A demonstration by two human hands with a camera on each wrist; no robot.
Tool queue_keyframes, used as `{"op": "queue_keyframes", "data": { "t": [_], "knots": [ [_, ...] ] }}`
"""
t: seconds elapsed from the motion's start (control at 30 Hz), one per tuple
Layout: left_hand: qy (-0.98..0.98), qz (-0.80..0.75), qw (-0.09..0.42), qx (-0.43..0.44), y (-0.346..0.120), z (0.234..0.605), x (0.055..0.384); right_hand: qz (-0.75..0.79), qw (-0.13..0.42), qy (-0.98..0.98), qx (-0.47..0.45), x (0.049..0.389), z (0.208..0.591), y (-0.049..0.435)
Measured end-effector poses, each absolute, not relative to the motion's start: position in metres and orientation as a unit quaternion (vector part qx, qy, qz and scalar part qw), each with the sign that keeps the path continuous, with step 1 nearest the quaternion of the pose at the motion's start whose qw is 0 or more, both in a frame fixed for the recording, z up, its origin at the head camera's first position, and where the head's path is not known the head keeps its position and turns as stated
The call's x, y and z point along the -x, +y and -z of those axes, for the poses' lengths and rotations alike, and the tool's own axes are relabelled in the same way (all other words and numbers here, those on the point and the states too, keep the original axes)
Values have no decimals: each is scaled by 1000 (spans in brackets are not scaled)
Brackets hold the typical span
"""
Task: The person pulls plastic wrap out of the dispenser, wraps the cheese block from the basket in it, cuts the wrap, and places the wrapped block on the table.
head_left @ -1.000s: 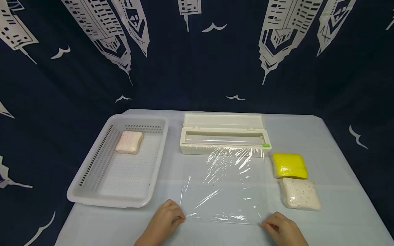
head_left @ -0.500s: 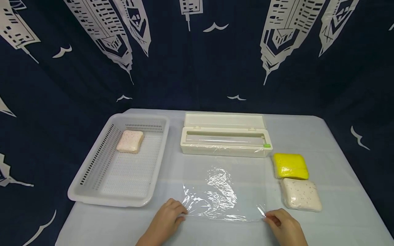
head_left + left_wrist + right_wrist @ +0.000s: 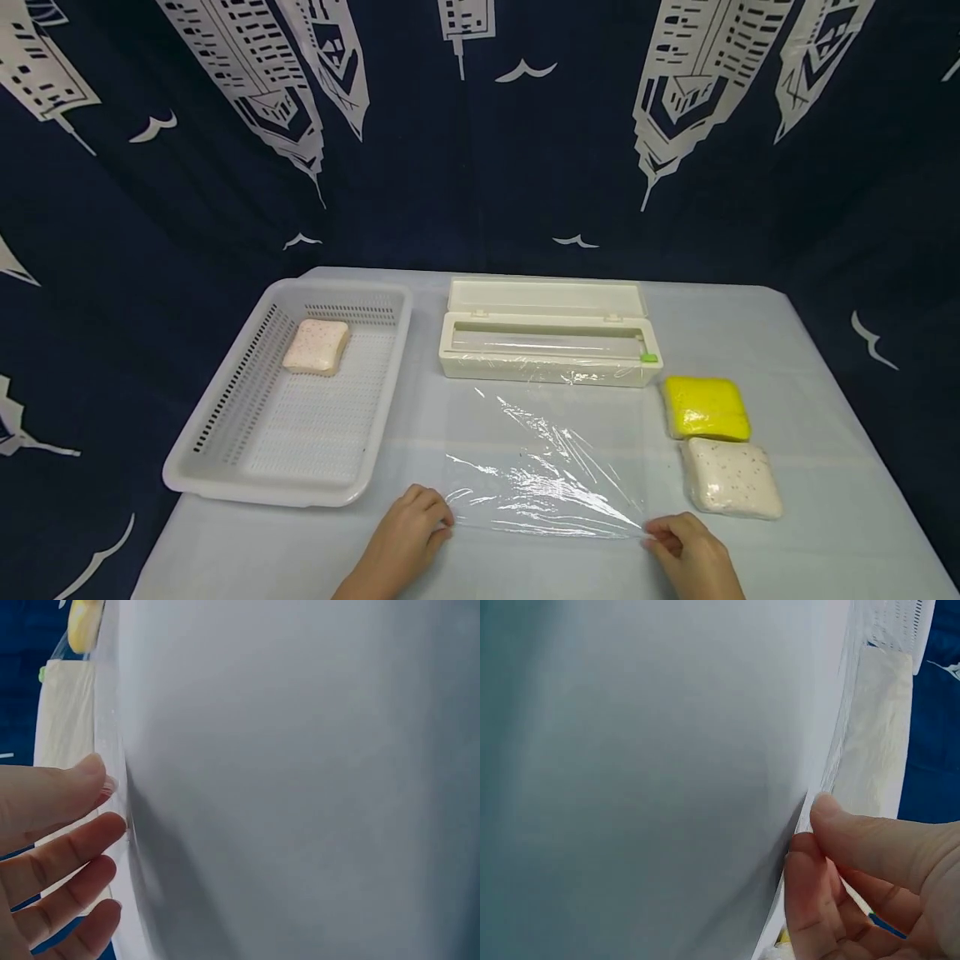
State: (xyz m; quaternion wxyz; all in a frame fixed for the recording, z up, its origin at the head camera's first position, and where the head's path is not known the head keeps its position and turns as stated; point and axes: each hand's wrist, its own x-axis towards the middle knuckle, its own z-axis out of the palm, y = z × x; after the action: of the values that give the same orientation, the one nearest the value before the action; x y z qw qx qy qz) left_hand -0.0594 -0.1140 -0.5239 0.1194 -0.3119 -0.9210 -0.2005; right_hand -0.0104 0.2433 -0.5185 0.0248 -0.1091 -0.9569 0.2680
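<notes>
A clear sheet of plastic wrap stretches over the table from a cream dispenser box whose lid is raised. At its near left corner, my left hand pinches the film between thumb and fingers. My right hand pinches the near right corner, where creases fan out from the fingertips. In the left wrist view, the thumb and index finger of the left hand come together at the film's edge. The right wrist view has the right hand with thumb against index finger on the film.
Left of the film stands a white perforated basket with a pale speckled block inside. To the right lie a wrapped yellow block and a wrapped speckled white block. A green slider sits on the dispenser's right end.
The film's near edge has risen slightly in view, and its creases now run toward the right hand. My right hand has shifted a little; the left has barely moved.
</notes>
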Motion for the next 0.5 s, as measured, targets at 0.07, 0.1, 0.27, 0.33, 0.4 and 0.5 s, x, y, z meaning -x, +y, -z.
{"op": "queue_keyframes", "data": {
  "t": [0.07,0.1,0.27,0.33,0.4,0.5],
  "knots": [
    [-923,198,114,309,-114,523,59,-270,-12,-955,118,12,518,244],
    [-924,199,111,307,-115,522,58,-269,-26,-955,119,13,518,243],
    [-929,195,95,298,-116,518,57,-265,-42,-959,96,12,517,242],
    [-932,193,86,294,-117,516,57,-262,-36,-960,90,12,516,241],
    [-935,193,74,289,-117,514,57,-256,-32,-962,93,12,516,240],
    [-937,192,64,286,-118,512,57,-252,-10,-960,118,13,514,237]
  ]
}}
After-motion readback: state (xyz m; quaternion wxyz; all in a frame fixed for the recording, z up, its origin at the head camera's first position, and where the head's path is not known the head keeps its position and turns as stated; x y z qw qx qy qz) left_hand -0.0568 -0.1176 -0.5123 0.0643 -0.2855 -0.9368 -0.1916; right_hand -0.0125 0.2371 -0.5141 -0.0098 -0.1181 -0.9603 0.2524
